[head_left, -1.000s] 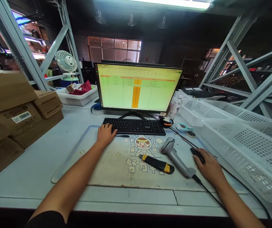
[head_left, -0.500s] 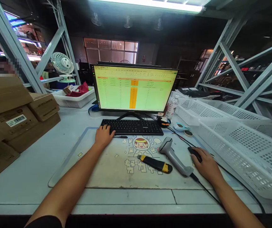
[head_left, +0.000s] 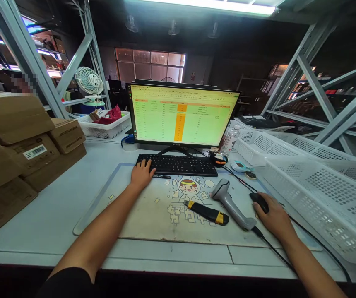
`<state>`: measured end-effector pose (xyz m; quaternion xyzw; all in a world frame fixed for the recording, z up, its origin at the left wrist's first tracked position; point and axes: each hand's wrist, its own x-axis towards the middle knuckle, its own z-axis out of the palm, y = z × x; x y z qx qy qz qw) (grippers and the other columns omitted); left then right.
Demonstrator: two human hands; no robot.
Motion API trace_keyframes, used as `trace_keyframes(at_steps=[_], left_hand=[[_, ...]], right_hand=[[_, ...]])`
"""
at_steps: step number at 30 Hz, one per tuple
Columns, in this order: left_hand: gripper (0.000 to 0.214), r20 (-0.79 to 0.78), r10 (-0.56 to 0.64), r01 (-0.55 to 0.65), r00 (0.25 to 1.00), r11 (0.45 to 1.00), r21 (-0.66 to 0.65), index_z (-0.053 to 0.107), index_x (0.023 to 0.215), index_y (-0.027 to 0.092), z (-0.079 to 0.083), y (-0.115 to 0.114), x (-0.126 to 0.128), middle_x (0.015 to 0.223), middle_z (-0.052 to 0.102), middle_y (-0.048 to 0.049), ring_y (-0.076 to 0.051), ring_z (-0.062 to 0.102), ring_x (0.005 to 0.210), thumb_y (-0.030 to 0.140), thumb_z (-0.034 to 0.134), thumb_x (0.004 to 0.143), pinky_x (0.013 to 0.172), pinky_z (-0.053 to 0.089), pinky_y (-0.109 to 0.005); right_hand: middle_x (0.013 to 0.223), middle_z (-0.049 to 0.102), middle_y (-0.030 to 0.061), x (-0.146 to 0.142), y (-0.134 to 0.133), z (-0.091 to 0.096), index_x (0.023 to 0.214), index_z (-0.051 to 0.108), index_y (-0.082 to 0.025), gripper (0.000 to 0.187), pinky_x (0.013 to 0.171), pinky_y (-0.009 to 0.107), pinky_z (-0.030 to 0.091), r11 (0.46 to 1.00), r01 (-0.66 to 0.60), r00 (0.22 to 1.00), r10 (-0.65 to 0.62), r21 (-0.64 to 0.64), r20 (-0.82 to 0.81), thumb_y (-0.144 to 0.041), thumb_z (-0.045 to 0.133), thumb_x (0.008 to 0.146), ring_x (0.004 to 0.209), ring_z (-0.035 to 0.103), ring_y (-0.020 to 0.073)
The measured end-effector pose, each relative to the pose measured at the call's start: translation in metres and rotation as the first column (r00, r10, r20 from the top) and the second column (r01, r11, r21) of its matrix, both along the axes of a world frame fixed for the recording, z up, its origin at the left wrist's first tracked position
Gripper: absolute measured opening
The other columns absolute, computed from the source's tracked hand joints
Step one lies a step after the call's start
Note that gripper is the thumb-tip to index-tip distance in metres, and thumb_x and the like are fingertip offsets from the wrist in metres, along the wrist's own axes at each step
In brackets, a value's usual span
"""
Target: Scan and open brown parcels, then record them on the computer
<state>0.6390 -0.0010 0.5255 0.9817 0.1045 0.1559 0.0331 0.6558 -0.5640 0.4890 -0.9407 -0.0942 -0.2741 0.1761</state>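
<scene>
My left hand (head_left: 141,174) rests on the left end of a black keyboard (head_left: 181,164), fingers curled over the keys. My right hand (head_left: 273,216) is wrapped round a black mouse (head_left: 258,201) on the desk mat (head_left: 165,211). Between the hands lie a yellow-and-black utility knife (head_left: 207,212) and a grey barcode scanner (head_left: 230,203) with a black cable. A monitor (head_left: 182,116) behind the keyboard shows a green spreadsheet with an orange column. A black pen (head_left: 162,176) lies just in front of the keyboard.
Stacked cardboard boxes (head_left: 25,145) stand at the left. White perforated baskets (head_left: 317,182) line the right side. A basket with red items (head_left: 105,124) and a small fan (head_left: 87,82) sit at the back left. A water bottle (head_left: 229,140) stands beside the monitor. Grey shelving struts frame both sides.
Only the camera view has shifted slightly. Both hands stay where they were, on the keyboard and the mouse.
</scene>
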Motion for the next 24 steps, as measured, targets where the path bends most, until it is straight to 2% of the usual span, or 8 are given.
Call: trace_keyframes(at_steps=[3,6,10,11,15,17,20,24], left_hand=[[0.061,-0.001,-0.006,0.006,1.0,1.0,0.006,0.048,0.163,0.018,0.0,0.0,-0.001,0.164,0.049,-0.0187,-0.038,0.058,0.132,0.047,0.041,0.109,0.108,0.048,-0.048],[0.063,-0.023,-0.01,0.01,1.0,1.0,0.002,0.046,0.165,0.018,0.002,-0.001,-0.002,0.165,0.047,-0.0188,-0.039,0.058,0.131,0.048,0.039,0.109,0.106,0.049,-0.048],[0.065,-0.046,-0.014,0.014,0.999,1.0,-0.013,0.043,0.166,0.018,0.004,-0.002,-0.003,0.167,0.044,-0.0188,-0.041,0.057,0.13,0.05,0.038,0.109,0.105,0.049,-0.049],[0.065,-0.048,-0.016,0.016,0.999,1.0,-0.015,0.043,0.166,0.018,0.005,-0.002,-0.003,0.167,0.044,-0.0187,-0.041,0.056,0.13,0.05,0.038,0.109,0.105,0.048,-0.049],[0.066,-0.056,-0.025,0.024,0.998,1.0,-0.02,0.043,0.167,0.017,0.006,-0.002,-0.005,0.167,0.044,-0.0188,-0.041,0.056,0.131,0.05,0.039,0.109,0.105,0.049,-0.049],[0.066,-0.06,-0.027,0.026,0.998,0.999,-0.023,0.043,0.167,0.017,0.007,-0.002,-0.006,0.167,0.045,-0.0185,-0.04,0.056,0.131,0.05,0.039,0.109,0.105,0.049,-0.049],[0.066,-0.061,-0.029,0.028,0.998,0.999,-0.023,0.044,0.166,0.017,0.008,-0.003,-0.007,0.167,0.045,-0.0181,-0.04,0.056,0.131,0.05,0.04,0.109,0.105,0.05,-0.048],[0.065,-0.049,-0.035,0.034,0.998,0.999,-0.018,0.045,0.165,0.017,0.006,-0.002,-0.006,0.167,0.046,-0.0184,-0.039,0.057,0.131,0.05,0.04,0.109,0.105,0.05,-0.047]], right_hand=[[0.133,0.073,0.0202,-0.005,0.008,0.023,0.131,0.066,-0.017,0.062,0.111,0.058,0.053,0.999,0.026,1.0,-0.026,0.024,0.008,-0.061,0.049,0.09,0.124,0.068,0.0372],[0.133,0.072,0.0245,-0.005,0.03,0.064,0.131,0.067,-0.012,0.065,0.113,0.061,0.05,0.999,0.032,0.999,-0.031,-0.013,0.043,-0.06,0.046,0.092,0.127,0.066,0.0406],[0.14,0.07,0.0192,0.012,0.097,0.11,0.136,0.067,-0.016,0.057,0.118,0.053,0.046,0.988,-0.106,0.994,0.102,-0.115,-0.045,-0.054,0.045,0.098,0.134,0.062,0.0346],[0.144,0.068,0.0199,0.019,0.12,0.115,0.141,0.064,-0.014,0.058,0.12,0.054,0.044,0.964,-0.185,0.974,0.155,-0.191,-0.163,-0.05,0.043,0.101,0.138,0.059,0.0348],[0.144,0.069,0.0161,0.045,0.204,0.102,0.135,0.07,-0.016,0.049,0.119,0.047,0.045,0.896,-0.355,0.903,0.254,-0.266,-0.347,-0.044,0.055,0.097,0.135,0.061,0.0306],[0.148,0.066,0.0181,0.056,0.232,0.089,0.133,0.072,-0.015,0.05,0.119,0.05,0.044,0.88,-0.374,0.886,0.247,-0.292,-0.391,-0.043,0.062,0.093,0.137,0.059,0.0335],[0.156,0.06,0.0188,0.067,0.252,0.073,0.135,0.072,-0.018,0.052,0.12,0.062,0.04,0.879,-0.35,0.89,0.203,-0.324,-0.408,-0.043,0.066,0.09,0.146,0.05,0.0403],[0.161,0.056,0.0142,0.073,0.246,0.069,0.131,0.074,-0.024,0.049,0.121,0.071,0.034,0.886,-0.316,0.907,0.177,-0.34,-0.381,-0.045,0.071,0.086,0.152,0.043,0.0445]])
